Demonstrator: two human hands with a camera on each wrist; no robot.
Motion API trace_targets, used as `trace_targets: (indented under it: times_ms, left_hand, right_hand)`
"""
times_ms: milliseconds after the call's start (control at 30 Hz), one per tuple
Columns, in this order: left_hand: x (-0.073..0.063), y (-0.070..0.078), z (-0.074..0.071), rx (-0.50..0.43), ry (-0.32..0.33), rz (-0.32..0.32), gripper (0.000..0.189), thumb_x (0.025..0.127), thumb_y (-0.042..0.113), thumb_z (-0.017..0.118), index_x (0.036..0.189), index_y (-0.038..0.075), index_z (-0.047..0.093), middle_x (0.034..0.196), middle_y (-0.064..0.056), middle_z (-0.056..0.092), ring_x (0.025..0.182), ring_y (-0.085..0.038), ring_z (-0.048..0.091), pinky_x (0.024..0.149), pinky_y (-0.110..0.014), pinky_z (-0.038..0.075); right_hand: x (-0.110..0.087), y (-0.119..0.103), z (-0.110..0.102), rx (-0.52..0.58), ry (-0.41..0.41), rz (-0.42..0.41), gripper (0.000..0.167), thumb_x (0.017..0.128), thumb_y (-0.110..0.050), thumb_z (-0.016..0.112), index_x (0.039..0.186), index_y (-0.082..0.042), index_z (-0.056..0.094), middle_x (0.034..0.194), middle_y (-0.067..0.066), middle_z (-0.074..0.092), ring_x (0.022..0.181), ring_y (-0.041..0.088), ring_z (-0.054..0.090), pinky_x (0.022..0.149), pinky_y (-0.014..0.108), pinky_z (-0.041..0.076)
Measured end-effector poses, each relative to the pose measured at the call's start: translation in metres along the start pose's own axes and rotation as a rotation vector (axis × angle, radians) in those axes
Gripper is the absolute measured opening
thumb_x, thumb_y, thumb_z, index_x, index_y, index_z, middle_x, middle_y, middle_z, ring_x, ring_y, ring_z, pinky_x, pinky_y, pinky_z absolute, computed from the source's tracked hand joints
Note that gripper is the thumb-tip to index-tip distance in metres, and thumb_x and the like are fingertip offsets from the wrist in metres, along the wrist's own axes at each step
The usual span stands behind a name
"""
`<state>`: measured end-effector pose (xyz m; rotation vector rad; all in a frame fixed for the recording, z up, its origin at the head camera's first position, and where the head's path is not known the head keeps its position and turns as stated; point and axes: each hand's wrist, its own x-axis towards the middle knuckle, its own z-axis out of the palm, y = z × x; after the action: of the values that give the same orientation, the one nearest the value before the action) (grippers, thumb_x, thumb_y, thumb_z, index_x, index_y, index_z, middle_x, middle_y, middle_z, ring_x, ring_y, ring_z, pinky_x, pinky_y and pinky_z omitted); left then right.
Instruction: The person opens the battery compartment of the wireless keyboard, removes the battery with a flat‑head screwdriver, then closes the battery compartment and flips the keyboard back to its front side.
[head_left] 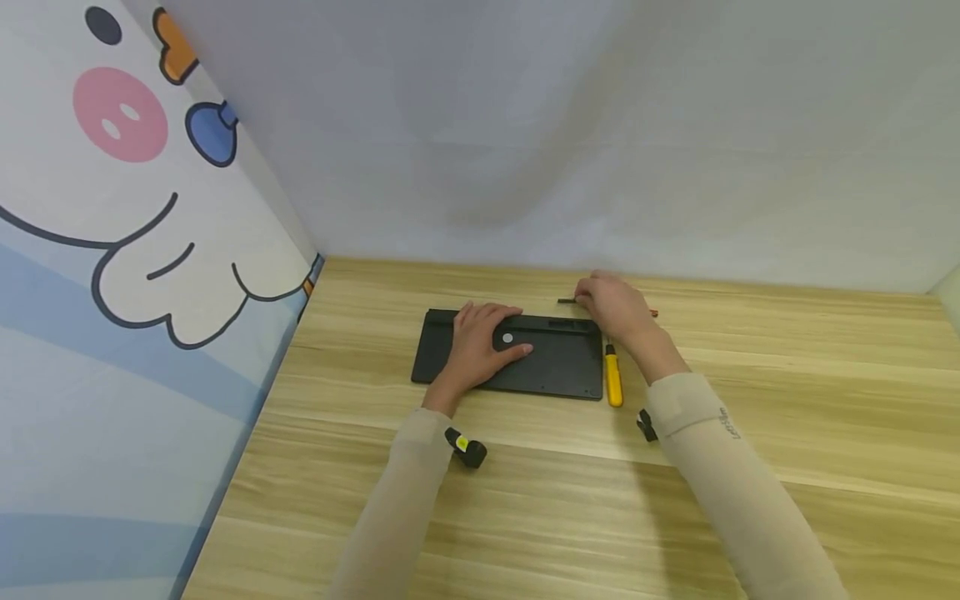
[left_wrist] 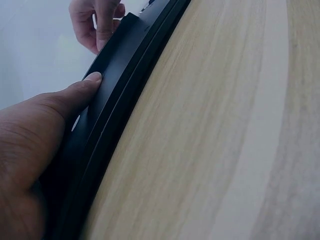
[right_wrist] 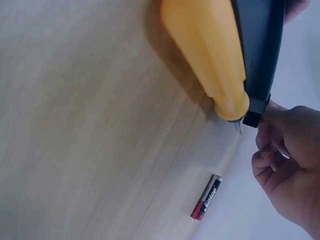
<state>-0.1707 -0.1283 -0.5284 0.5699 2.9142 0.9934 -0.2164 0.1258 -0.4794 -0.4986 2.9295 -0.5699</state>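
A black keyboard lies underside up on the table, with a raised ridge along its back and a slot toward the right of that ridge. My left hand rests spread on it, the straight thumb flat beside a round white sticker. At the keyboard's back right corner, my right hand has its fingers curled close to the edge; I cannot tell whether they pinch something. A small dark strip lies just left of its fingertips. Along the keyboard's right side is a yellow-handled screwdriver.
Beyond the right hand a red and black battery lies on the wooden table. A pale wall rises right behind the table's far edge. A cartoon-printed panel borders the left side.
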Motion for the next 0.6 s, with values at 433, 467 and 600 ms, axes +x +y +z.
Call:
trace_targets:
  times_ms: [433, 467, 600]
  left_hand:
    - [0.000, 0.001, 0.000, -0.008, 0.008, 0.003, 0.063, 0.090, 0.047, 0.076, 0.144, 0.022, 0.057, 0.144, -0.005, 0.060, 0.142, -0.028, 0.047, 0.132, -0.053, 0.008]
    - [0.000, 0.001, 0.000, -0.006, 0.008, 0.004, 0.063, 0.090, 0.048, 0.076, 0.144, 0.022, 0.057, 0.144, -0.005, 0.060, 0.142, -0.028, 0.047, 0.132, -0.053, 0.009]
    - [0.000, 0.002, 0.000, -0.003, 0.008, 0.008, 0.063, 0.090, 0.047, 0.076, 0.144, 0.021, 0.057, 0.143, -0.005, 0.060, 0.142, -0.029, 0.047, 0.132, -0.054, 0.010]
  right_hand:
    - [-0.011, -0.003, -0.010, 0.019, 0.033, -0.013, 0.027, 0.109, -0.019, 0.049, 0.118, -0.005, 0.070, 0.112, 0.015, 0.067, 0.097, 0.031, 0.066, 0.086, 0.047, 0.058]
    - [-0.012, -0.003, -0.011, 0.021, 0.035, -0.013, 0.027, 0.109, -0.019, 0.049, 0.118, -0.004, 0.070, 0.112, 0.015, 0.067, 0.097, 0.031, 0.066, 0.086, 0.047, 0.058]
    - [-0.014, -0.004, -0.012, 0.027, 0.043, -0.011, 0.028, 0.109, -0.019, 0.049, 0.118, -0.004, 0.070, 0.112, 0.015, 0.067, 0.097, 0.030, 0.067, 0.085, 0.046, 0.058]
